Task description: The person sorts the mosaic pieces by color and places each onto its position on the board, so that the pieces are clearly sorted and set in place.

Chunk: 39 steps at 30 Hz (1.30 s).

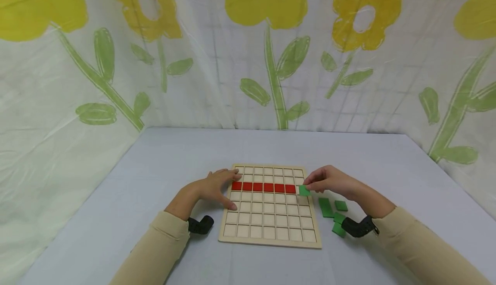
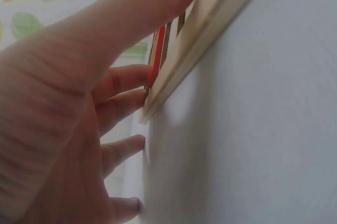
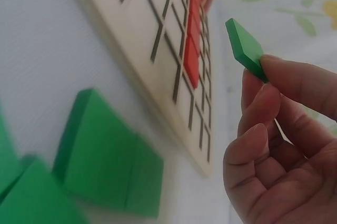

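Note:
A wooden grid board (image 1: 269, 221) lies on the table, with a row of several red tiles (image 1: 268, 187) across its upper part. My left hand (image 1: 212, 187) rests at the board's left edge, thumb and fingers spread. In the left wrist view, the thumb (image 2: 142, 8) reaches onto the frame and two fingertips touch near the far corner. Between thumb and fingers, my right hand (image 1: 336, 182) pinches a green square tile (image 1: 304, 190). It is held above the board, by the right end of the red row. In the right wrist view this green tile (image 3: 246, 46) is tilted.
Several loose green tiles (image 1: 326, 207) lie on the table right of the board, some touching or overlapping, partly below the right wrist's black camera (image 1: 357, 227). Another black camera (image 1: 201, 224) sits on the left wrist. A flowered curtain (image 1: 217, 78) hangs behind the table.

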{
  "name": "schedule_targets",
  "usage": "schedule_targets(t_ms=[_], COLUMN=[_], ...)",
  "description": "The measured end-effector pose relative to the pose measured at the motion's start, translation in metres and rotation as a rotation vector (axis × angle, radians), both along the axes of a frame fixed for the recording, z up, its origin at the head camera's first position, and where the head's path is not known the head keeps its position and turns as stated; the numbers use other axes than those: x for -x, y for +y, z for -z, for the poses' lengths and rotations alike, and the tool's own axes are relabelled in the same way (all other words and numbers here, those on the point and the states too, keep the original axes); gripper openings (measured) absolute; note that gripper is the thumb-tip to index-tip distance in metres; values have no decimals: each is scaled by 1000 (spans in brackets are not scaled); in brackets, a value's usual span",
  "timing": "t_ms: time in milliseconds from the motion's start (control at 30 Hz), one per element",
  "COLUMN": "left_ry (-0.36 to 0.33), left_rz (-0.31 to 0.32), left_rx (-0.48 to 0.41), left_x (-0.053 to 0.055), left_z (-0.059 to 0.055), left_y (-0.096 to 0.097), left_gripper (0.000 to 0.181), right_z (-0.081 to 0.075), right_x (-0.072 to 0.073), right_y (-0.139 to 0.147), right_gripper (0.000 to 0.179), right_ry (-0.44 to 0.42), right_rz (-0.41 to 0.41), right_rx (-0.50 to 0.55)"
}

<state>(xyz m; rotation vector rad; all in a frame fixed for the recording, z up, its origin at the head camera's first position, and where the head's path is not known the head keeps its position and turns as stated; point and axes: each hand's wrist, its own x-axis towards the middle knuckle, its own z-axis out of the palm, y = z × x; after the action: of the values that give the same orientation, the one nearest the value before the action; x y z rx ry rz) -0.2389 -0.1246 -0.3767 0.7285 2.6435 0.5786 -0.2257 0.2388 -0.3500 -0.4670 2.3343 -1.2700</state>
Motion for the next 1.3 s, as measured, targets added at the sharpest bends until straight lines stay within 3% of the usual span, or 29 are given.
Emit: schedule_targets(t_ms=[200, 733, 1300], left_ry=[3, -3, -15], left_rz=[-11, -18, 4], left_rx=[0, -11, -10], left_x=[0, -1, 1], left_z=[-1, -1, -1], left_y=[0, 1, -1], left_gripper=[88, 88, 88], right_z=[0, 4, 13], right_x=[9, 23, 30], right_y=[-20, -87, -129], right_gripper=[28, 22, 19], right_ry=[10, -61, -83], right_rz=[4, 12, 14], right_rx=[1, 49, 101])
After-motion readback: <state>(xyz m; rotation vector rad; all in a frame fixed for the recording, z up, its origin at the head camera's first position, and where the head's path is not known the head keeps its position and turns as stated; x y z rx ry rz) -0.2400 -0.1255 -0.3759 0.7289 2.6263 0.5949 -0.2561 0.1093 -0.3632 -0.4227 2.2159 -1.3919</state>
